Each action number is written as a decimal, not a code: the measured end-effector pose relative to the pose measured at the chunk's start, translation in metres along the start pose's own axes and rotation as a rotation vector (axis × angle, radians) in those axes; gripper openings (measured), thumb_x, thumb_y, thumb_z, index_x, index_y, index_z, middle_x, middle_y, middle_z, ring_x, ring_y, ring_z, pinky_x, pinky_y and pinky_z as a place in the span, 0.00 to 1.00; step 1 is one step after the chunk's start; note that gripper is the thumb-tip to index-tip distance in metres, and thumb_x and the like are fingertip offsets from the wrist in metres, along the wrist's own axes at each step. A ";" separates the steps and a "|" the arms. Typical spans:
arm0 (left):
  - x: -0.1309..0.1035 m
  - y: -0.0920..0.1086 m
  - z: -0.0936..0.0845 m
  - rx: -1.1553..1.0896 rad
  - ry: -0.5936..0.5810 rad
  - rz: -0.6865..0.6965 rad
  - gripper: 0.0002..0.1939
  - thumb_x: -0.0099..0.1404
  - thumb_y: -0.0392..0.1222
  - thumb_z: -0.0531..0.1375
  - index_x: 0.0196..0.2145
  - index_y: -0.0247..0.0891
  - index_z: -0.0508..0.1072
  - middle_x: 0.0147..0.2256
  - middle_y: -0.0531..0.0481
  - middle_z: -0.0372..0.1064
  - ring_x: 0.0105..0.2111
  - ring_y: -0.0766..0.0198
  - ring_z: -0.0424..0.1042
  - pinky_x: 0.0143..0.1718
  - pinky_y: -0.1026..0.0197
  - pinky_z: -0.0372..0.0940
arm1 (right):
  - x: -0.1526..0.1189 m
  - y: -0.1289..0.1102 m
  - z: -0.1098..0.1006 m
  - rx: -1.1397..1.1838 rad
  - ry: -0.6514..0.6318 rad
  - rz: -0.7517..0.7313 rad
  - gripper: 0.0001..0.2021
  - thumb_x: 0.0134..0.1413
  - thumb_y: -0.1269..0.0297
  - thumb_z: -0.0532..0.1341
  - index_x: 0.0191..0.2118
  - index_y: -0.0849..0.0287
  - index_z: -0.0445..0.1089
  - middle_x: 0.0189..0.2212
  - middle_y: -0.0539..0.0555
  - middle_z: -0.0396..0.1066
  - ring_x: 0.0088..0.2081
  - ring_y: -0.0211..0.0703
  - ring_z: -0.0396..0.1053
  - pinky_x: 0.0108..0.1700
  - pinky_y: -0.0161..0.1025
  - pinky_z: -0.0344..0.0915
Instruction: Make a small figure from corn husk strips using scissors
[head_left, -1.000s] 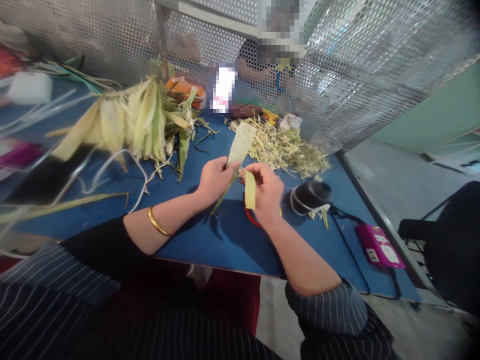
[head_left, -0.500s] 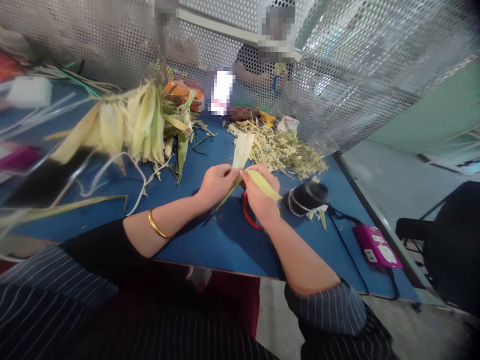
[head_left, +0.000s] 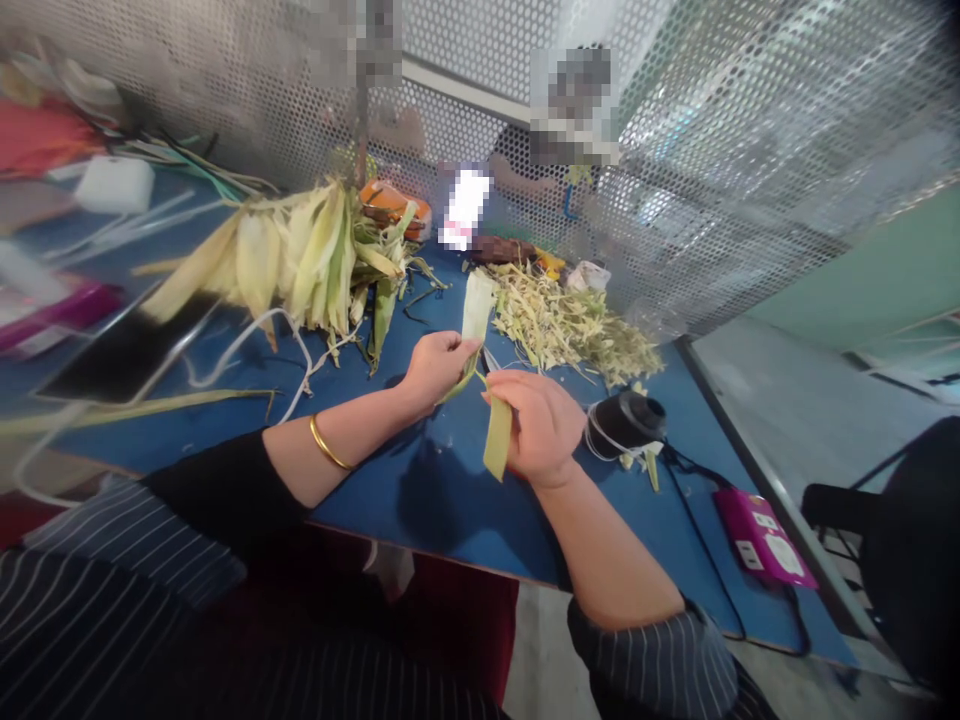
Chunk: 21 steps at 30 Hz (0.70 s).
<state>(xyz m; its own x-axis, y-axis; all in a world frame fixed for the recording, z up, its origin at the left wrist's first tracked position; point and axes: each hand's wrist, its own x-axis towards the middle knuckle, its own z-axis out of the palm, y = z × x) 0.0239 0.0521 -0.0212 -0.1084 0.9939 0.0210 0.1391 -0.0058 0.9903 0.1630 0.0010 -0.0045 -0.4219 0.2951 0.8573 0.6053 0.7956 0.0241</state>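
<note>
Your left hand (head_left: 436, 365) grips a pale corn husk strip (head_left: 478, 305) between thumb and fingers; its broad end stands up toward the far side of the table (head_left: 427, 510). Your right hand (head_left: 547, 425), fingers curled, pinches a greener husk piece (head_left: 498, 440) that hangs down in front of the knuckles. Both hands are just above the table, near its middle, close together but apart. A thin strand shows between them; you cannot tell whether the two are one length. Just beyond the right fingertips a slim metallic blade (head_left: 490, 360) shows, its handle hidden. Gold bangle (head_left: 318, 438) on your left forearm.

Far left of the hands: a bundle of corn husks (head_left: 300, 250), fanned, tips toward you. Left of and nearer than it, a dark-screened device (head_left: 124, 355), with a white cable (head_left: 281, 320) curving between it and your left arm. Far right of the hands: a heap of shredded husk (head_left: 555, 320), loosely spread. Just right of your right hand, a black spool (head_left: 628, 420) lies tilted, white cord around it. Right, nearer: a purple packet (head_left: 765, 538) near the table edge. A perforated partition (head_left: 247, 90) borders the far side.
</note>
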 end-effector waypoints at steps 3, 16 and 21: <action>0.003 -0.003 -0.001 -0.017 -0.005 0.021 0.17 0.57 0.52 0.57 0.19 0.36 0.65 0.14 0.57 0.55 0.16 0.71 0.56 0.17 0.67 0.48 | -0.004 0.002 -0.002 -0.052 -0.039 -0.051 0.08 0.53 0.71 0.58 0.39 0.54 0.67 0.37 0.55 0.75 0.40 0.42 0.73 0.41 0.41 0.70; 0.021 -0.016 -0.007 0.025 0.077 0.146 0.18 0.58 0.53 0.55 0.19 0.37 0.62 0.14 0.58 0.56 0.15 0.71 0.55 0.17 0.67 0.47 | 0.008 -0.018 -0.013 0.056 0.028 -0.242 0.09 0.48 0.72 0.63 0.35 0.52 0.66 0.36 0.52 0.76 0.38 0.43 0.75 0.40 0.43 0.74; 0.025 -0.014 -0.013 0.023 0.097 0.085 0.17 0.57 0.52 0.56 0.19 0.37 0.64 0.13 0.57 0.58 0.14 0.71 0.57 0.16 0.68 0.49 | 0.012 -0.036 -0.029 0.194 -0.003 -0.240 0.07 0.49 0.72 0.61 0.33 0.54 0.63 0.37 0.54 0.76 0.41 0.44 0.74 0.40 0.44 0.75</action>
<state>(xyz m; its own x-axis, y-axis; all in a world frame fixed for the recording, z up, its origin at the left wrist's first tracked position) 0.0060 0.0755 -0.0328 -0.1901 0.9745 0.1190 0.1741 -0.0859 0.9810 0.1553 -0.0396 0.0196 -0.5394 0.0882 0.8374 0.3486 0.9286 0.1267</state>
